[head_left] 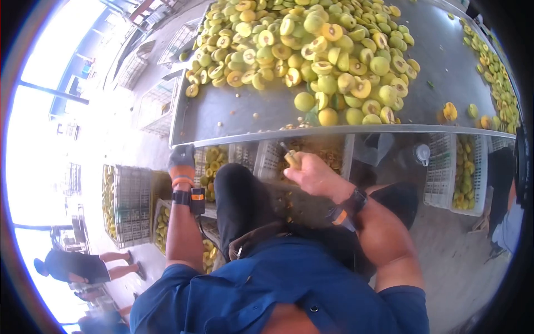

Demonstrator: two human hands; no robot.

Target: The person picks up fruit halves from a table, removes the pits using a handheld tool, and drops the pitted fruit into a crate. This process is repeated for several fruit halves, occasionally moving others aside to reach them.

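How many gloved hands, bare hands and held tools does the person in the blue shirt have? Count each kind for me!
Gloved hand, the left: 1
Bare hand, the right: 1
Held tool: 1
Total: 3

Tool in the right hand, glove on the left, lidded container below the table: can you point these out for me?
Tool [292,160]: head view, on its light-coloured handle.
Glove [181,158]: head view, on its grey back.
Lidded container [424,151]: head view, on its whitish lid.
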